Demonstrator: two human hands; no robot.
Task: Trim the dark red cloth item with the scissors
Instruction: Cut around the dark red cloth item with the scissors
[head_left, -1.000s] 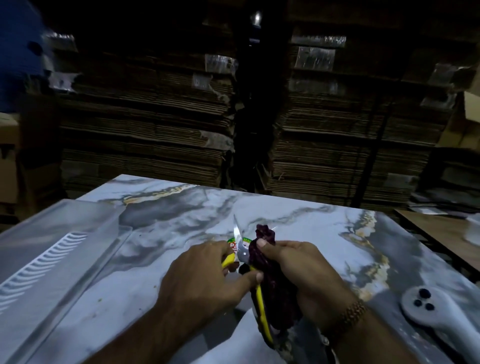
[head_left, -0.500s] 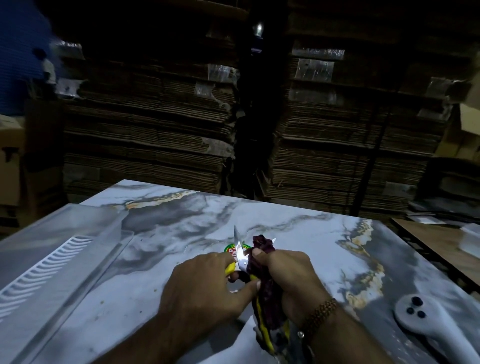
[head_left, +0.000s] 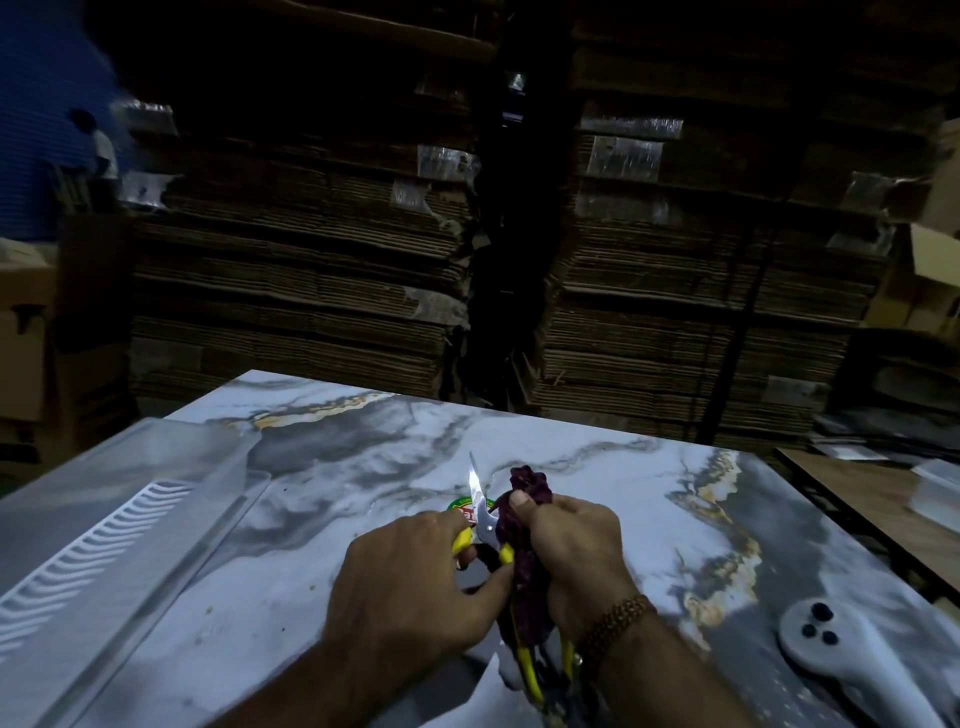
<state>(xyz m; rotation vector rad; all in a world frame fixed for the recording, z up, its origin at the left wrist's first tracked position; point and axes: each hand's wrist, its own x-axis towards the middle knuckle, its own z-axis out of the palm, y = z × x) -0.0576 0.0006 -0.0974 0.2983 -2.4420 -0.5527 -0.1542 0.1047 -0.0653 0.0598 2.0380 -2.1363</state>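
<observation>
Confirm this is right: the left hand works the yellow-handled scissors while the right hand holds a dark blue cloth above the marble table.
Not quite. The cloth is dark red, not dark blue, as the head view shows. The rest stands: the left hand works the yellow-handled scissors while the right hand holds the cloth above the marble table.

Scissors (head_left: 480, 512) just left of cloth (head_left: 524, 551); tray (head_left: 104, 545) at table's (head_left: 597, 467) left.

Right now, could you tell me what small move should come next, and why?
Probably close the scissors on the cloth's edge: the left hand grips the yellow handles, the blade points up beside the dark red cloth, which the right hand holds bunched.
</observation>
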